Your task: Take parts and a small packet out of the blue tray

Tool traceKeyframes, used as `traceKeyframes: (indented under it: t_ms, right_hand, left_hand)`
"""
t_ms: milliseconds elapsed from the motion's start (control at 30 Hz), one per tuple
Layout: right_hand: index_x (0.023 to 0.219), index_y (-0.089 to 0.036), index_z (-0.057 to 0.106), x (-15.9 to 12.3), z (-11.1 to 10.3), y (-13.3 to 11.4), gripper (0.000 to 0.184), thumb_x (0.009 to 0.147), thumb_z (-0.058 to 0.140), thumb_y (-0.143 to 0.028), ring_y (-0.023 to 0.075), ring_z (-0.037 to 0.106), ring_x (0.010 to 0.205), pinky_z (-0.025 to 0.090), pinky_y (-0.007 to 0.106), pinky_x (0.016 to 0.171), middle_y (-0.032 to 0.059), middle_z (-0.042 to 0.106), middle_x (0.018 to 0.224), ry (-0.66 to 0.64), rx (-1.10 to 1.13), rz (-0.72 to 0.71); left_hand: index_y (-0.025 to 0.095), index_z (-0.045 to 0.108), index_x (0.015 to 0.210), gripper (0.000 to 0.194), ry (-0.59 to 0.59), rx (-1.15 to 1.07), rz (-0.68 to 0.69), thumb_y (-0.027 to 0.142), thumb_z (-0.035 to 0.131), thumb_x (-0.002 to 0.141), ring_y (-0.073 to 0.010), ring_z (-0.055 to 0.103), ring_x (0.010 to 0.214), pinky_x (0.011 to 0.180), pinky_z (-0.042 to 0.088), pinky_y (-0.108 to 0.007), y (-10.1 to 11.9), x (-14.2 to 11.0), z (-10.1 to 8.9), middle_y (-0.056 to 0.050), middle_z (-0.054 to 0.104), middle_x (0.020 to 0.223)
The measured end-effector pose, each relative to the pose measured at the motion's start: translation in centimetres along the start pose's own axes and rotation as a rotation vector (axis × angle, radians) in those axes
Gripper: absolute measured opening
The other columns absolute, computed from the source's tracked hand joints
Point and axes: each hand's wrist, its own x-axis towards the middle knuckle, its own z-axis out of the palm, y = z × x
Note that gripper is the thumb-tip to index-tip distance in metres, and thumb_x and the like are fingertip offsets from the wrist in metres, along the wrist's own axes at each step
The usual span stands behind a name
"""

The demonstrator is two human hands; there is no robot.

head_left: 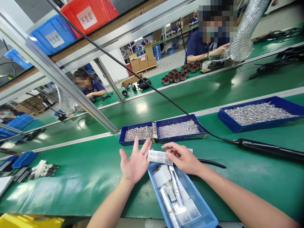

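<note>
My left hand (135,164) is turned palm up with its fingers spread. A tiny shiny metal bit (138,150) shows at its fingers; I cannot tell whether it is a ring or a loose part. My right hand (182,158) pinches a strip of printed white labels (157,156), whose left end reaches the left hand's fingertips. Just below both hands lies a light blue bin (204,210). Inside it are rolled label sheets (175,186) bound with bands, and some flat label pieces (190,215).
Beyond my hands stand dark blue trays of small metal parts (139,133) and shiny bits (178,129). Another tray of long screws (261,113) sits right. A black corded tool (268,150) hangs across the right side. Co-workers sit across the green bench (95,177).
</note>
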Motion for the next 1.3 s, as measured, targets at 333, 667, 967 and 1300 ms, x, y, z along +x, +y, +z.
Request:
traceKeyframes:
  t_ms: [333, 667, 967, 1300]
  right_hand:
    - [0.109, -0.02, 0.069, 0.0, -0.2, -0.5, 0.023, 0.103, 0.053, -0.034, 0.0148, 0.056, 0.064, 0.042, 0.028, 0.054, 0.0032, 0.069, 0.085, 0.042, -0.103, -0.073]
    - [0.105, -0.021, 0.07, -0.1, -0.3, -0.8, 0.021, 0.103, 0.053, -0.034, 0.0151, 0.056, 0.062, 0.043, 0.028, 0.054, 0.0027, 0.07, 0.083, 0.103, -0.115, -0.117]
    - [0.106, -0.022, 0.069, -0.2, -0.2, -1.1, 0.017, 0.103, 0.055, -0.03, 0.014, 0.056, 0.062, 0.043, 0.027, 0.055, 0.001, 0.068, 0.08, 0.141, -0.094, -0.154]
    - [0.11, -0.021, 0.068, -0.2, 0.2, -0.7, 0.018, 0.104, 0.055, -0.033, 0.0147, 0.058, 0.065, 0.044, 0.028, 0.057, 0.0014, 0.066, 0.081, 0.13, -0.052, -0.138]
  left_hand:
    - [0.035, 0.017, 0.162, 0.104, -0.014, -0.142, -0.132, 0.096, 0.015, 0.078, -0.0291, 0.034, 0.154, 0.129, 0.017, -0.055, 0.3, -0.5, 0.4, -0.013, 0.046, 0.161]
    - [0.037, 0.027, 0.16, 0.107, -0.027, -0.035, -0.149, 0.099, 0.014, 0.074, -0.0335, 0.041, 0.15, 0.122, 0.032, -0.06, 0.3, -0.7, 0.5, -0.013, 0.049, 0.158]
    - [0.038, 0.018, 0.162, 0.107, -0.04, -0.149, -0.165, 0.099, 0.016, 0.074, -0.0328, 0.038, 0.152, 0.124, 0.029, -0.058, 0.1, -0.8, 0.6, -0.011, 0.046, 0.161]
    - [0.038, 0.01, 0.163, 0.108, -0.126, -0.197, -0.171, 0.099, 0.015, 0.075, -0.0308, 0.032, 0.155, 0.128, 0.018, -0.055, -0.3, -0.9, 0.4, -0.01, 0.041, 0.164]
